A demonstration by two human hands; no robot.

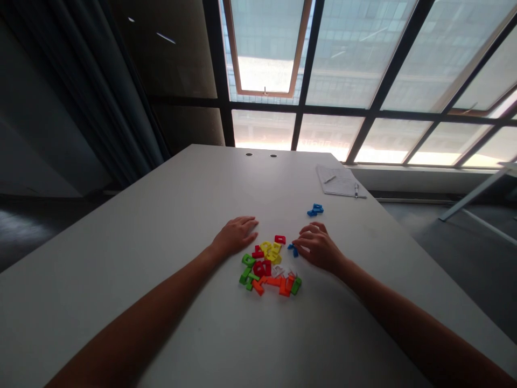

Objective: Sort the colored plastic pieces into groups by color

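Observation:
My left hand [237, 234] lies on the table left of a pile of small coloured plastic pieces, its fingers stretched out and holding nothing. On the pile's right side, the thumb and fingertips of my right hand [318, 246] are closed at a small blue plastic piece [295, 251]. Yellow pieces [271, 251] and red pieces [262, 268] lie in the pile's middle. Green pieces [247, 276] sit at its left, orange pieces [285, 285] at its near edge, and white pieces [278, 271] between. Beyond my right hand is a separate group of blue pieces [315, 209].
The white table [194, 334] runs away toward large windows. At its far right lie paper sheets [341, 181] with a pen [356, 189] on them. Two round holes show near the far edge. A dark curtain [92, 81] hangs at the left.

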